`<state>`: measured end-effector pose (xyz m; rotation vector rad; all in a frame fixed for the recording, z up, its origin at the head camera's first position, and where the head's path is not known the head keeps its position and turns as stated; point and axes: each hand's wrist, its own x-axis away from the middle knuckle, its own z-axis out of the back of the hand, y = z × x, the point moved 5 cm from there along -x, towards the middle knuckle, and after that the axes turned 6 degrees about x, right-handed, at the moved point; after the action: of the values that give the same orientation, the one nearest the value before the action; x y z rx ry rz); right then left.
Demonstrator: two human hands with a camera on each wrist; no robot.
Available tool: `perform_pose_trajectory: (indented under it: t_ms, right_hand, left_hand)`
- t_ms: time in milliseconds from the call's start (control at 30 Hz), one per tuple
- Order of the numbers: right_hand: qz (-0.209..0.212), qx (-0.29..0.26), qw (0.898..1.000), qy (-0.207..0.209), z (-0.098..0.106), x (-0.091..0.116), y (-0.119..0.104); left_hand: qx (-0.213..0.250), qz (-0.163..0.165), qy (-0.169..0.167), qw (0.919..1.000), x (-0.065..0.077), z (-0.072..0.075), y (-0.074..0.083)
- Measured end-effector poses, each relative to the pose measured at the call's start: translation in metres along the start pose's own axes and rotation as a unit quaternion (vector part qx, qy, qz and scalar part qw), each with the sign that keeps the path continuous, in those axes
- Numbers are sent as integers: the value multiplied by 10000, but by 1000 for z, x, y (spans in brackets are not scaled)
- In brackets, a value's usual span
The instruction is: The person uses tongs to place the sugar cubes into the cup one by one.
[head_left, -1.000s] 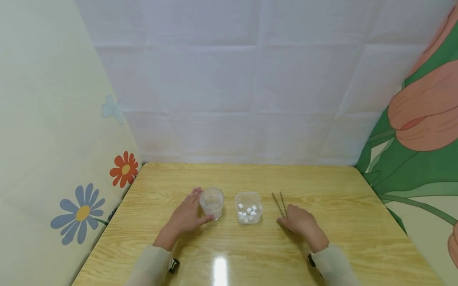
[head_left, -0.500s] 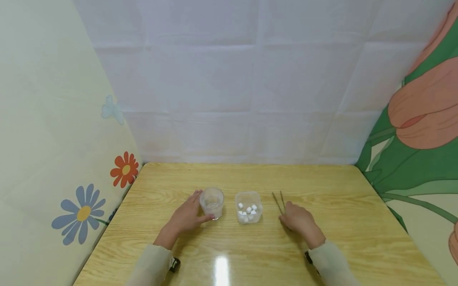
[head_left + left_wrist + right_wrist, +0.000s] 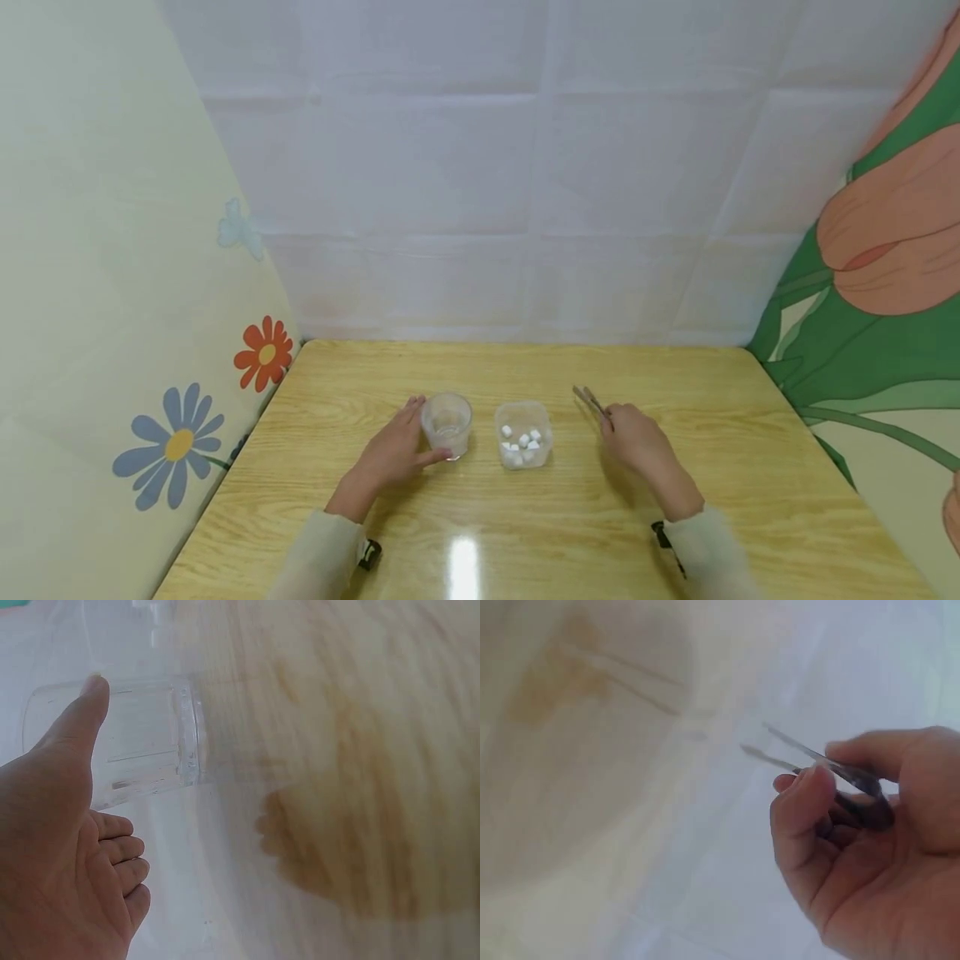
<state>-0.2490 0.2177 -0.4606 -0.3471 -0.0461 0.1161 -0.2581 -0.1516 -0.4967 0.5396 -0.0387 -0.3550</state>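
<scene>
On my head feed, the tub point(image 3: 522, 409) of white cubes point(image 3: 523, 442) sits on the table point(image 3: 712, 385) between my two hands, directly left of the right hand point(image 3: 637, 442) and just right of the glass point(image 3: 447, 427). The tweezers point(image 3: 596, 404) in that hand run forward and leftward, so their tips aim past the tub's far right corner rather than over the cubes, near it but apart. The left hand point(image 3: 388, 454) is on the glass's outer side, with the upright glass between it and the tub, so I judge the right hand has the clearer way in. From the left wrist, I see my thumb along the glass wall and the fingers around its other side, spread to the glass's breadth; it holds the glass, how firmly I can't tell. From the right wrist, thumb and fingers are clamped on the tweezers, whose two prongs stand slightly apart with nothing between the tips.
</scene>
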Motion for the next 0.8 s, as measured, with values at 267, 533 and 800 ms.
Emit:
perform_pose_trajectory:
  t_ms: [267,533,800]
  right_hand:
    - [571,323,9975,254,22,3,-4]
    - [833,313,9947,511,32,3,-2]
    - [1398,452,9841,995,40,6,-7]
  left_hand:
    - [-15,17,-57,10000,1,4,1]
    - [48,-28,-27,10000,0,3,0]
    - [86,43,-120,9999,-1,1,-1]
